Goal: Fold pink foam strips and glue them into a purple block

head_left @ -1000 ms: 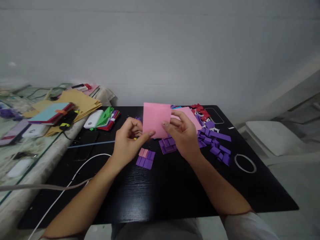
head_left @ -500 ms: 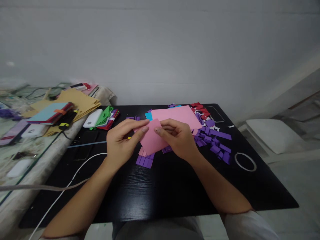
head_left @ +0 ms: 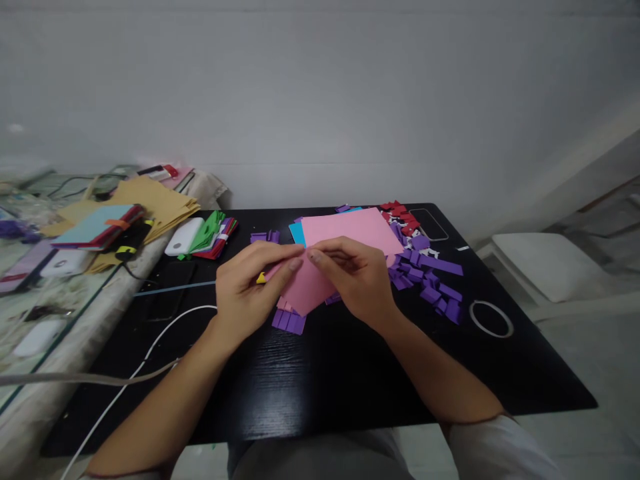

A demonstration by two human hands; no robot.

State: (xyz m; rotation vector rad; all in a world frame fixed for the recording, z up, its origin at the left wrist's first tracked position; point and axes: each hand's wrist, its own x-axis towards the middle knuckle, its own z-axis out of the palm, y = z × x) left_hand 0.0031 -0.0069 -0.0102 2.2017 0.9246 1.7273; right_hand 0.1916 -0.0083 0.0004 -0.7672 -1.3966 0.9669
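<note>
Between my two hands is a small pink sheet of paper (head_left: pixel 307 288), tilted above the table with one corner pointing down. My left hand (head_left: pixel 253 277) pinches its upper left edge between thumb and forefinger. On the other side my right hand (head_left: pixel 355 273) pinches the top edge close to the left fingertips. Just below the sheet lie purple folded paper pieces (head_left: pixel 289 321) with pink ones partly hidden by the sheet. Behind my hands a larger pink sheet (head_left: pixel 355 230) rests over a blue sheet (head_left: pixel 297 233).
To the right lie loose purple paper pieces (head_left: pixel 425 273), red pieces (head_left: pixel 400 215) and a white ring (head_left: pixel 491 319). At left are a white device (head_left: pixel 185 237), green folded papers (head_left: pixel 207 233), a phone (head_left: pixel 171 290) and a white cable (head_left: pixel 150 352). A cluttered glass-topped table (head_left: pixel 30 313) adjoins.
My fingertips have come closer together at the top of the small pink sheet. Its lower corner has dropped slightly, and the upper corner no longer shows above my fingers.
</note>
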